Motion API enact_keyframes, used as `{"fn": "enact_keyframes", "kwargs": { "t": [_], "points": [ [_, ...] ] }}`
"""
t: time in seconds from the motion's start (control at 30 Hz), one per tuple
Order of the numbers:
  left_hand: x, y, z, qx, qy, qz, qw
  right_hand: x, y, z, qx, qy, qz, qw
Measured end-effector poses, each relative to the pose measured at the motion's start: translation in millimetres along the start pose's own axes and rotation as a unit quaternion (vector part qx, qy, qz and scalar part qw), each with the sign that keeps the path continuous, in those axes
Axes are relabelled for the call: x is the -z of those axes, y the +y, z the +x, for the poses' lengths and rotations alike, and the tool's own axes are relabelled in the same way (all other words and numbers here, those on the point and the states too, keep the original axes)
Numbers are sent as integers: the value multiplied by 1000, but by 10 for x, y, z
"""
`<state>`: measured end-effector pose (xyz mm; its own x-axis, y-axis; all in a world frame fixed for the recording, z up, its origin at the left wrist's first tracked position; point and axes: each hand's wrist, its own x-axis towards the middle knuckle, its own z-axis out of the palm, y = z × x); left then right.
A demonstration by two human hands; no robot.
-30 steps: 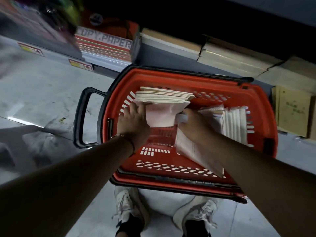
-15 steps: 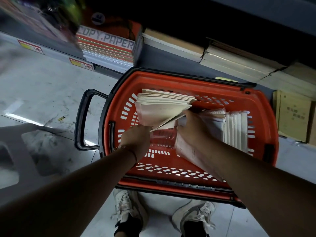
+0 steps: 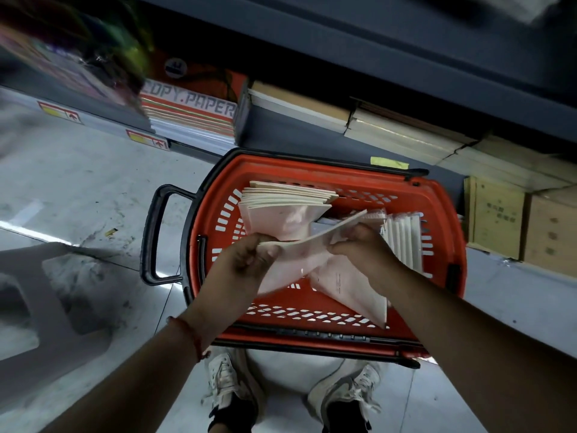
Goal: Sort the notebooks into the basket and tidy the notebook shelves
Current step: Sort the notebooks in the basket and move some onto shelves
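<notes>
Shelves [image 3: 406, 132] run across the top of the view, carrying flat stacks of notebooks, copy paper packs [image 3: 190, 117] and brown cartons [image 3: 496, 220]. On the floor [image 3: 78, 189] below them sits the red basket [image 3: 312, 165], black handle to the left. Inside it, one stack of pale notebooks [image 3: 287, 195] leans at the far left, and a second row stands upright at the right [image 3: 404, 239].

Between those two groups a single thin pale notebook [image 3: 312, 242] is held above the basket's middle, tilted, its right end higher. The left hand [image 3: 246, 260] pinches its lower left corner between thumb and curled fingers; the right hand [image 3: 359, 245] pinches the upper right part, and appears also to keep a few more notebooks [image 3: 349, 285] slanting down beneath it, though that grip is partly hidden.

Judging by this, the sorting step is in hand: one book is being separated and assigned to a group. Next it needs turning edge-up and sliding in against a matching stack, without toppling the leaning stack.
</notes>
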<state>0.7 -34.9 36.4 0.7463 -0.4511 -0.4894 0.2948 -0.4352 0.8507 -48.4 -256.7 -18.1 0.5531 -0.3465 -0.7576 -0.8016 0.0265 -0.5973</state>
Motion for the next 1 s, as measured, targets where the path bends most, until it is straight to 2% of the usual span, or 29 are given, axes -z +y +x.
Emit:
{"fn": "enact_keyframes", "kwargs": {
  "t": [0.2, 0.3, 0.43, 0.5, 0.6, 0.7, 0.83, 0.9, 1.0],
  "points": [
    [186, 657, -131, -7, 4, -107, 994, 310, -345, -434, -2, -117, 126, 985],
    [290, 1040, -161, -2, 6, -119, 993, 449, -525, -745, 3, -145, 197, 970],
    [332, 1433, -256, 17, -32, -145, 989, 649, -750, -1227, 7, -125, 291, 948],
    [312, 1548, -344, 25, -99, -110, 989, 767, -870, -1502, 18, -122, 314, 941],
    [235, 1603, -551, 85, -168, -69, 980, 992, -987, -1862, 32, -85, 343, 935],
    [46, 1639, -785, 133, -151, -98, 975, 1214, -1049, -2177, 65, -62, 352, 932],
    [-296, 1895, -1069, 129, -108, -138, 976, 1516, -1050, -2559, 93, -1, 339, 936],
    [-441, 2132, -1182, 107, -122, -142, 976, 1704, -1079, -2777, 104, 42, 324, 939],
    [-599, 2592, -1348, 50, -138, -121, 982, 2018, -1197, -3197, 140, 80, 357, 920]
  ]
}}
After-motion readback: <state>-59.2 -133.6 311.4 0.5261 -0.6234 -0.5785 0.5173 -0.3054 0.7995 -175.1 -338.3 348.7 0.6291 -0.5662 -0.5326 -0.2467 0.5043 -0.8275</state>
